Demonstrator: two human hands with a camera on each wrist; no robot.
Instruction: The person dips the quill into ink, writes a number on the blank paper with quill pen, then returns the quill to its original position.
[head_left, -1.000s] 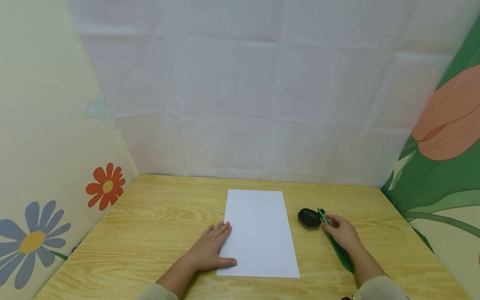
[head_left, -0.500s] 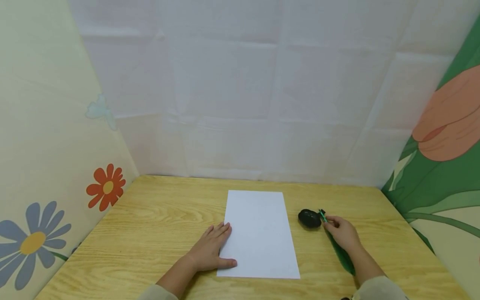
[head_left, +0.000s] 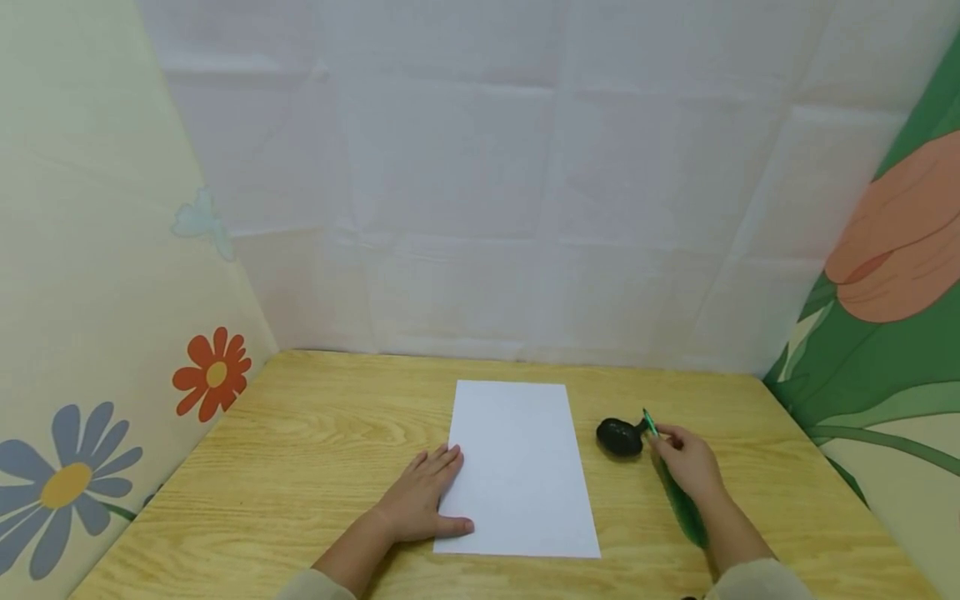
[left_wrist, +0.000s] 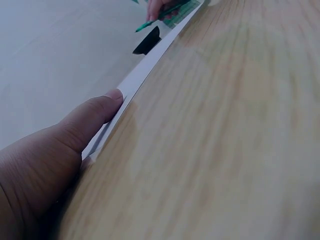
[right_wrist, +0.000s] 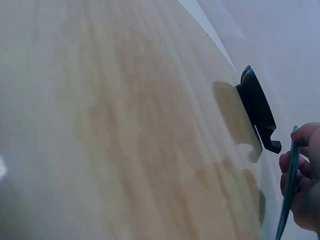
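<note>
My right hand pinches a slim green pen, whose wide leaf-like green tail trails under the wrist. The pen's thin end points away from me in the head view. In the right wrist view the pen slants through the fingers. Just left of it stands a glossy black oval object with a short stem; its kind is unclear. My left hand lies flat, fingers spread, over the left edge of a blank white sheet of paper, with the thumb on the sheet.
The wood-grain table reaches back to a white cloth wall. Flower-printed panels flank it on both sides. A small dark thing shows at the bottom edge beside the right sleeve.
The pen's thin end has risen slightly and swung a little right, away from the black object. The right hand has shifted slightly. The left hand and paper stay put.
</note>
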